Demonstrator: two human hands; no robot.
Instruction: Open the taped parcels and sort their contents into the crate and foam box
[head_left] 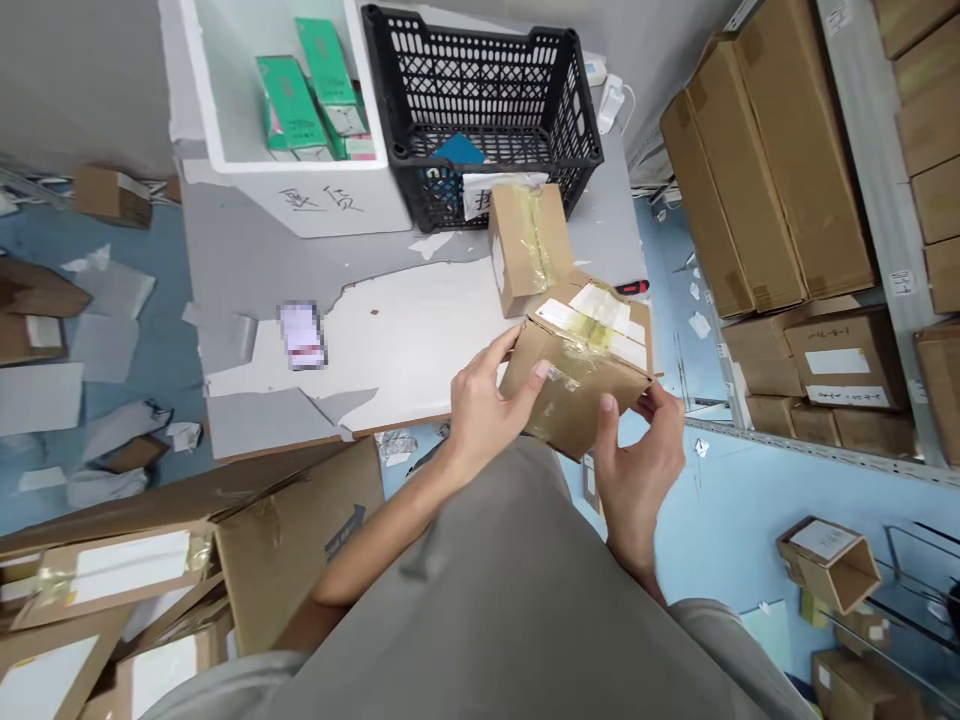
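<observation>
A small cardboard box (pixel 574 395) with clear tape and white labels is tilted at the table's front edge, close to my body. My left hand (pixel 491 395) grips its left side, thumb lying on the near face. On the right, my right hand (pixel 646 450) holds the lower right corner, its fingers partly hidden behind the box. Just beyond stands a second taped cardboard box (pixel 529 240), partly covered by the held one. A red and black tool handle (pixel 632 288) shows to the right of the held box.
A black plastic crate (pixel 487 90) and a white bin (pixel 300 195) with green boxes (pixel 296 105) stand along the table's back. A blurred phone-like item (pixel 302 335) lies left. Shelves of cartons (pixel 802 170) rise at right; a large open carton (pixel 300 530) is front left.
</observation>
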